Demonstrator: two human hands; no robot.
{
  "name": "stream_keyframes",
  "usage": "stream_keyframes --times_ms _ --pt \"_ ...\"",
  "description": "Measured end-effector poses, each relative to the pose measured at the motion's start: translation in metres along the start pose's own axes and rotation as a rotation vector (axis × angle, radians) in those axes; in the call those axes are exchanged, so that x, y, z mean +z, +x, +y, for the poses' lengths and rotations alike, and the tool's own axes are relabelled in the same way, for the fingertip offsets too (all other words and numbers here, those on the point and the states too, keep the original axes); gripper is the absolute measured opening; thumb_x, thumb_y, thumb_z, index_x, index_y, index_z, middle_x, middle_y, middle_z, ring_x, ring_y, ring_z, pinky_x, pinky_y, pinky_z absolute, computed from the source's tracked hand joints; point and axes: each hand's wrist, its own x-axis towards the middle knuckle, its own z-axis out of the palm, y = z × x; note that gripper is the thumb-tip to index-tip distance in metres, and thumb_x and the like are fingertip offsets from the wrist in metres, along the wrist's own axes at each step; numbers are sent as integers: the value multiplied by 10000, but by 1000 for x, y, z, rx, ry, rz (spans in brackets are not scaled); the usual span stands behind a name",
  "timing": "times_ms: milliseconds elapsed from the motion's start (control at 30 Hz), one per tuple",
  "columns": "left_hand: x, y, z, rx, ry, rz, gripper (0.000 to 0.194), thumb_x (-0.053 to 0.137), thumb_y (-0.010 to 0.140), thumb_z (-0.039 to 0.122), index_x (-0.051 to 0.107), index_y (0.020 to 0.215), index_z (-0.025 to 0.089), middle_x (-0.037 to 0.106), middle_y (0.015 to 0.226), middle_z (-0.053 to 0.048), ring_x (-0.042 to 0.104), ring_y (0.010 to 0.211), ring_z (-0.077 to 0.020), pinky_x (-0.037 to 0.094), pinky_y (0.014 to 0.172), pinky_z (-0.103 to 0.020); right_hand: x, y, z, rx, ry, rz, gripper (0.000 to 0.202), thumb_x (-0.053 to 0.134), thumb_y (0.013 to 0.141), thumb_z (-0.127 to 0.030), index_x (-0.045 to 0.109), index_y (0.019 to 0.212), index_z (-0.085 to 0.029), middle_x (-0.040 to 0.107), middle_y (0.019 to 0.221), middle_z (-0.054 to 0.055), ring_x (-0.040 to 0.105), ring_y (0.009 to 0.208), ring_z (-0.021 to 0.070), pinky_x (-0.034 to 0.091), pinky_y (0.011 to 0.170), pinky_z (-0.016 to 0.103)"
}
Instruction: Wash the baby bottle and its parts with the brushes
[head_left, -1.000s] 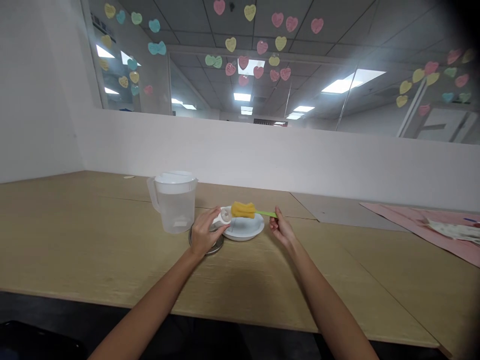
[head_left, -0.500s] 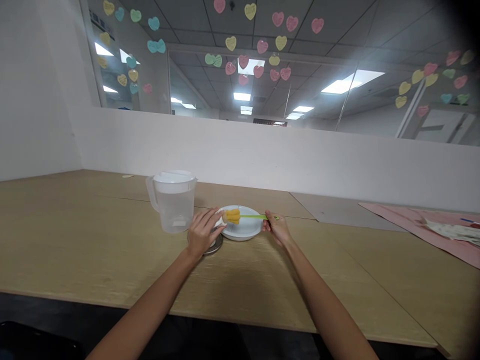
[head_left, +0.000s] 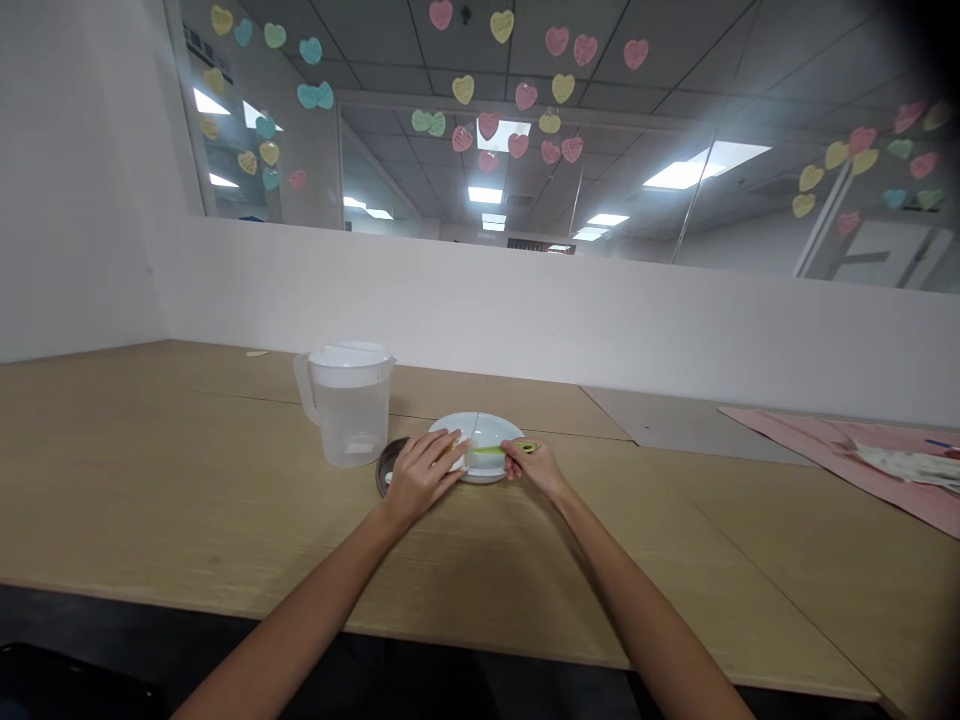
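Tabletop [head_left: 525, 570]: white dish [head_left: 484, 478] around the middle, both hands at it. Left hand [head_left: 418, 478] grip curled closed round the white cup [head_left: 460, 463], mostly hidden, over the dish's left side. Right hand [head_left: 534, 466] grip pinched on the green brush [head_left: 487, 450] handle. Yellow head, part out 0.5 s ago, now hidden — likely fully inserted. Brush axis sideways, near level — working end left.
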Motion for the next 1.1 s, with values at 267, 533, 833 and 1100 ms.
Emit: stream_keyframes --times_ms 267,533,833,1100 --pt "-3 5 -7 -63 27 44 344 548 768 284 538 1104 207 587 1110 -84 519 1027 -212 409 847 -350 -10 2 -9 -19 162 170 451 545 707 -503 482 421 -160 387 323 -38 419 352 81 309 433 206" --pt "0 2 -3 -18 13 -12 318 521 787 278 545 1096 209 588 1111 -79 511 1045 -213 403 862 -358 3 -3 -10 29 38 -5 410 586 685 -472 538 454 -137 485 371 -1 419 339 73 257 380 193" --pt "-3 5 -4 -53 24 16 341 536 777 267 532 1113 214 585 1113 -73 507 1046 -210 398 875 -365 -5 -3 -11 70 112 14 422 586 680 -483 496 436 -150 394 322 -35 424 324 84 302 400 206" --pt "-1 4 -3 -43 33 12 344 525 783 257 523 1124 218 585 1116 -71 504 1052 -209 389 884 -369 2 -5 -14 67 35 -14 399 589 673 -487 514 464 -156 432 335 -28 461 344 98 305 400 209"
